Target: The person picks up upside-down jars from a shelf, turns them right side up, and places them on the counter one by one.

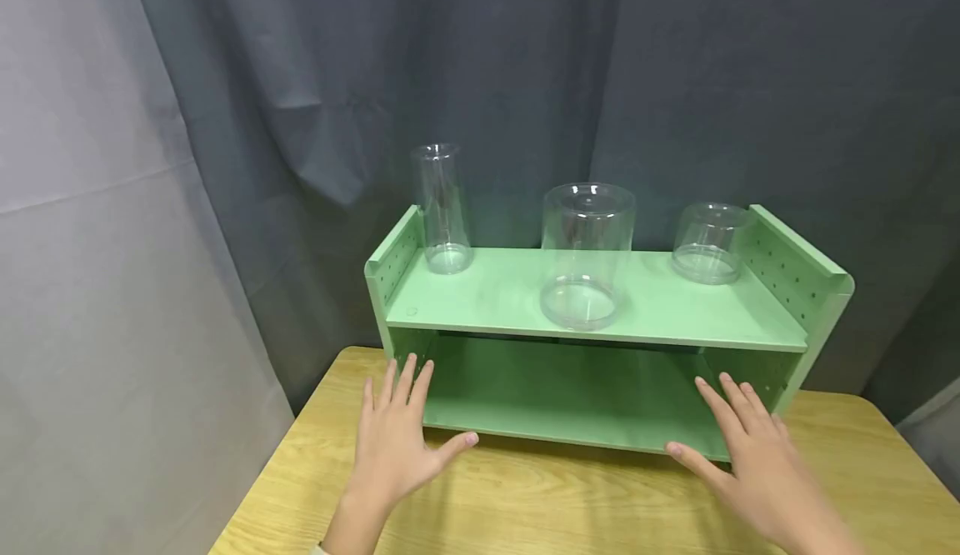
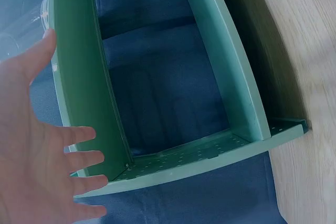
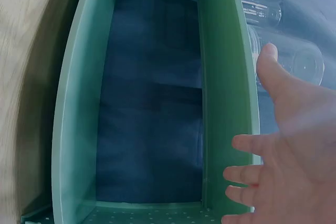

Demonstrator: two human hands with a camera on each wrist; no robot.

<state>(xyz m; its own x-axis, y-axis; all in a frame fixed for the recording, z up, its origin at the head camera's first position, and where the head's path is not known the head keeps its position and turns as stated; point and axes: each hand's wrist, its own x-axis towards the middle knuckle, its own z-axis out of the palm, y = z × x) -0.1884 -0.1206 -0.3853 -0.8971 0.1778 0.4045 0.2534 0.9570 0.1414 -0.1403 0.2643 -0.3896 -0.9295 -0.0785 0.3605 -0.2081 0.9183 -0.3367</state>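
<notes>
A green two-tier shelf [image 1: 495, 297] stands on a wooden table. On its upper board are three clear, transparent containers: a tall narrow cylinder [image 1: 444, 213] at the left, a wide cylinder [image 1: 587, 259] near the middle front, and a short one [image 1: 708, 245] at the right. My left hand [image 1: 397, 447], fingers spread, is in front of the shelf's left end and holds nothing. Toward the right end, my right hand [image 1: 757, 463] is likewise spread and holds nothing. In the wrist views, both the left hand [image 2: 42, 150] and right hand [image 3: 294, 135] have extended fingers.
Under the shelf lies the wooden table [image 1: 540, 505], its left edge sloping toward me. A dark grey curtain [image 1: 337, 105] hangs behind, and a lighter grey cloth [image 1: 112, 288] hangs at the left. The shelf's end panels [image 1: 802, 267] rise above the upper board.
</notes>
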